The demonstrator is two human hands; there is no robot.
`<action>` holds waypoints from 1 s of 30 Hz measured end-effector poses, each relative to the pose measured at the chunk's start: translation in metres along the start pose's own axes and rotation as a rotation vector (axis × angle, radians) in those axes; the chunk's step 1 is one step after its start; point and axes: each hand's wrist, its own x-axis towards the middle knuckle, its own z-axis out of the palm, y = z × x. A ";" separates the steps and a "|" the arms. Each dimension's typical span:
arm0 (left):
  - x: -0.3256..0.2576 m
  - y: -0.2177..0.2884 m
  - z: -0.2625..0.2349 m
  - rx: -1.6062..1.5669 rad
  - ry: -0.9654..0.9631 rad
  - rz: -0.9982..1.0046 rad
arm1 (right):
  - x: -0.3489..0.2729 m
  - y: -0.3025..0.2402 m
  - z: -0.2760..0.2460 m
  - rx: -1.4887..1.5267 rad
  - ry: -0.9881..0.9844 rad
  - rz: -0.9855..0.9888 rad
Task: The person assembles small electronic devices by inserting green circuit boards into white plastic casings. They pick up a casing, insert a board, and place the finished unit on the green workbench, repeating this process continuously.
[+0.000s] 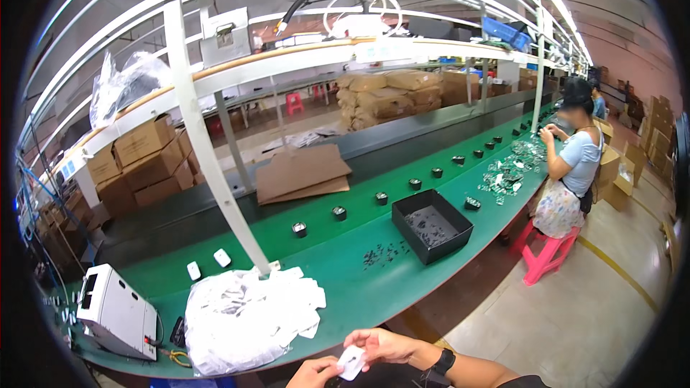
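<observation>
At the lower edge, my left hand (316, 373) and my right hand (381, 346) together pinch a small white flat piece (351, 362) between their fingertips. A black watch is on my right wrist. Just ahead, on the green bench (345, 280), lies a heap of white pieces in clear bags (241, 320). Two small white blocks (208, 264) lie apart beyond the heap.
A white machine (115, 312) stands at the bench's left end. A black tray of small dark parts (431, 224) sits mid-bench, loose parts beside it. Small black pieces ride the dark conveyor in a row. Another person sits on a pink stool (543, 255) further right. Cardboard boxes behind.
</observation>
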 end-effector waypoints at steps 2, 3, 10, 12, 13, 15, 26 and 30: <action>-0.004 -0.013 0.009 -0.170 0.120 0.014 | 0.005 -0.016 0.018 0.111 -0.012 -0.127; -0.024 -0.005 -0.008 -0.290 0.045 -0.171 | 0.015 0.001 0.040 0.131 -0.001 -0.202; 0.015 0.036 0.015 -0.491 0.192 -0.174 | 0.036 0.002 0.013 0.244 0.159 -0.299; 0.021 0.036 0.017 -0.698 0.243 -0.085 | 0.035 0.004 0.005 0.236 0.235 -0.335; 0.024 0.033 0.018 -0.799 0.270 -0.040 | 0.033 0.004 0.000 0.248 0.262 -0.353; 0.028 0.020 0.013 -0.878 0.319 -0.002 | 0.028 0.004 -0.005 0.242 0.319 -0.351; 0.034 0.029 0.014 -0.694 0.417 0.130 | 0.024 0.004 -0.003 0.111 0.355 -0.336; 0.040 0.034 0.017 -0.475 0.477 0.219 | 0.028 -0.002 0.006 0.052 0.397 -0.359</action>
